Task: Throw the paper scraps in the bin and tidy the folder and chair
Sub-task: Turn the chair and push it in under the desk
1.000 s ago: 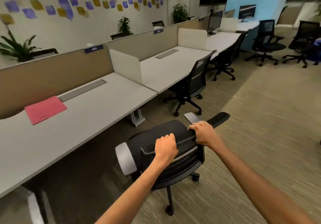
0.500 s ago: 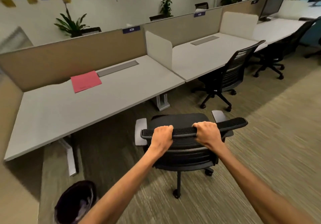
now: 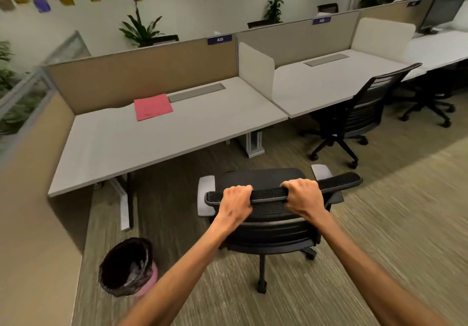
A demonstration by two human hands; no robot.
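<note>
A black mesh office chair [image 3: 268, 227] on castors stands on the carpet, its seat facing the white desk [image 3: 162, 133]. My left hand [image 3: 235, 203] and my right hand [image 3: 304, 198] both grip the top edge of its backrest, side by side. A pink folder [image 3: 153, 106] lies flat at the back of the desk, beside a grey cable tray. A pink bin [image 3: 129, 267] with a black liner stands on the floor at the lower left, near the desk's leg. No paper scraps show on the desk or the floor.
A beige partition [image 3: 141, 72] closes the desk's back and left side. A second black chair [image 3: 359, 115] sits at the neighbouring desk on the right, with more chairs beyond. Open carpet stretches to the right.
The chair has swung round and rolled left, so it now faces the desk with the folder. Both hands kept their grip on the backrest. The bin has come fully into view.
</note>
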